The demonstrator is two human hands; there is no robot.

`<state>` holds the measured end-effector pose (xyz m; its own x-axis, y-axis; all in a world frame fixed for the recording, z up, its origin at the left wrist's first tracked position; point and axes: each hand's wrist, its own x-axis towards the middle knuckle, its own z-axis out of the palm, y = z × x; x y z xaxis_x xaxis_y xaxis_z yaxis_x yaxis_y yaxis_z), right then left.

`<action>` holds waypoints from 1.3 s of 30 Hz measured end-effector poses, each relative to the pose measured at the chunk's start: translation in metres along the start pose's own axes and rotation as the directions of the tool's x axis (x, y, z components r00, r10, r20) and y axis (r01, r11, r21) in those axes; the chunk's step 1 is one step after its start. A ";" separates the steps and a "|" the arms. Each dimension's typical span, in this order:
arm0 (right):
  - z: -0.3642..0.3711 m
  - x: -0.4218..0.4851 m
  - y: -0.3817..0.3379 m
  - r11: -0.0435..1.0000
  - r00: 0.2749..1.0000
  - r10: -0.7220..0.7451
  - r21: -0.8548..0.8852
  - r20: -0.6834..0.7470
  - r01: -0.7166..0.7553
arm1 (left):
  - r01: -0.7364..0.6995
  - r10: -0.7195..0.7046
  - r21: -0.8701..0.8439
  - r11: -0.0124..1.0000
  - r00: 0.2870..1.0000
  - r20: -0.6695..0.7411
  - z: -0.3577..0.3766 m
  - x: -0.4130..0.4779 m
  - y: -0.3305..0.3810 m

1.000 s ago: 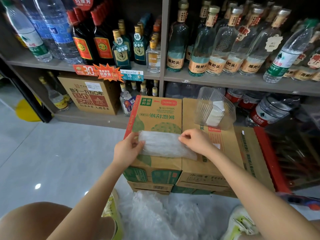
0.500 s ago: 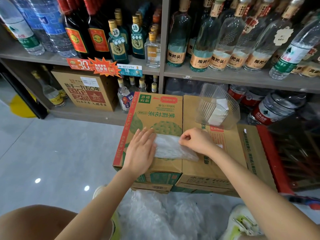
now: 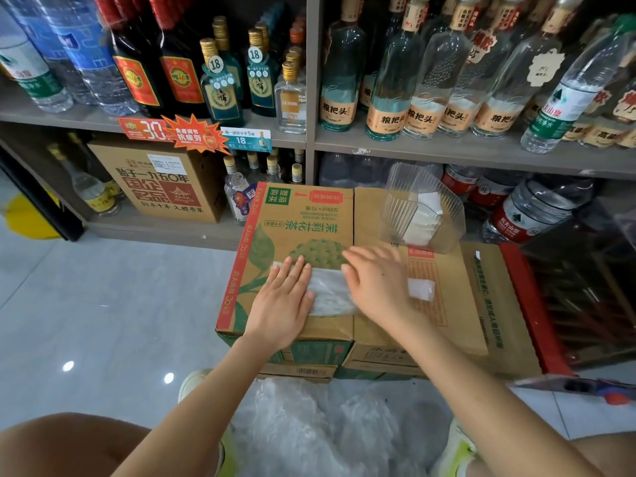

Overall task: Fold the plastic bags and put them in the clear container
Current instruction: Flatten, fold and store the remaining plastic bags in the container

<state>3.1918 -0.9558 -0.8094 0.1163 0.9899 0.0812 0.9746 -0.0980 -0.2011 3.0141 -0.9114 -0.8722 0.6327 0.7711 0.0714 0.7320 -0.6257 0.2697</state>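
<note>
Presently both hands lie flat on one plastic bag (image 3: 331, 295), which rests partly folded on top of the green-printed carton (image 3: 299, 218). The left hand (image 3: 280, 301) presses the bag's left part, fingers straight and close together, gripping nothing. The right hand (image 3: 375, 284) covers the bag's right part with fingers extended and slightly spread; its outline is blurred, but no curl or pinch is evident. Only a strip of the bag shows between the two hands.

The clear container (image 3: 399, 201) stands tilted on the far end of the adjoining brown carton (image 3: 444, 304), its opening turned toward the camera. White folded bags (image 3: 425, 222) sit inside it. A small white square (image 3: 420, 289) lies on that carton just beside the right hand; whether it is a folded bag cannot be told.

A heap of loose bags (image 3: 327, 428) lies on the floor between the person's shoes. Bottles stand on the grey shelf (image 3: 447, 151) behind the cartons.
</note>
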 end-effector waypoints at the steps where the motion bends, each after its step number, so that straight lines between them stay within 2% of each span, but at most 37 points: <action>1: 0.007 -0.003 -0.010 0.999 0.999 -0.037 0.020 0.032 0.036 | -0.007 0.007 0.005 1.000 1.000 0.002 0.000 0.000 0.000; 5: 0.035 -0.012 -0.030 0.991 0.975 -0.082 -0.089 0.207 0.102 | 0.004 -0.007 0.036 0.999 0.998 0.068 -0.001 0.000 0.001; 8: 0.046 -0.020 -0.017 0.986 0.971 -0.063 -0.137 0.230 0.097 | 0.018 -0.024 0.073 0.997 0.996 0.089 0.000 0.001 0.000; 10: 0.047 -0.028 0.005 0.989 0.973 -0.012 -0.141 0.228 0.046 | 0.015 -0.024 0.099 0.995 0.995 0.095 0.002 0.001 -0.001; 15: 0.035 -0.064 0.086 0.960 0.952 0.221 -0.221 0.211 -0.174 | 0.021 -0.033 0.110 0.994 0.994 0.102 0.001 0.001 0.000; 18: 0.024 -0.075 0.104 0.950 0.944 0.267 -0.216 0.192 -0.225 | 0.018 -0.030 0.119 0.993 0.994 0.104 0.002 0.000 0.000; 21: 0.021 -0.072 0.084 0.978 0.983 0.168 -0.134 0.070 -0.157 | 0.013 -0.022 0.094 0.995 0.995 0.099 0.003 0.001 -0.002; 24: 0.029 -0.068 0.055 0.994 0.995 -0.101 -0.031 0.003 0.101 | 0.008 -0.014 0.053 0.999 0.994 0.109 0.000 0.001 -0.003; 26: 0.037 -0.065 0.048 0.978 0.978 -0.207 -0.026 -0.010 0.207 | 0.025 -0.024 -0.005 1.000 0.994 0.110 -0.004 0.002 -0.004; 29: 0.043 -0.063 0.048 0.972 0.966 -0.229 0.031 -0.124 0.234 | 0.054 -0.035 -0.224 0.973 0.995 0.089 -0.013 0.000 -0.004; 32: 0.044 -0.066 0.047 0.966 0.952 -0.232 0.067 -0.201 0.249 | 0.100 -0.101 -0.421 0.902 0.995 0.019 -0.022 -0.007 -0.008; 34: 0.043 -0.068 0.046 0.963 0.949 -0.222 0.103 -0.224 0.250 | 0.017 -0.043 -0.407 0.913 0.998 -0.053 -0.026 -0.017 -0.012; 37: 0.043 -0.070 0.047 0.957 0.957 -0.178 0.187 -0.228 0.223 | -0.102 0.069 -0.289 0.952 0.990 -0.122 -0.026 -0.033 -0.020; 39: 0.041 -0.069 0.049 0.947 0.966 -0.132 0.260 -0.223 0.189 | -0.100 0.063 -0.250 0.963 0.987 -0.150 -0.026 -0.036 -0.023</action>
<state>3.2234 -1.0246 -0.8647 0.0267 0.9461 0.3228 0.8950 0.1213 -0.4293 2.9680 -0.9212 -0.8562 0.6327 0.7390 0.2314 0.5789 -0.6499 0.4923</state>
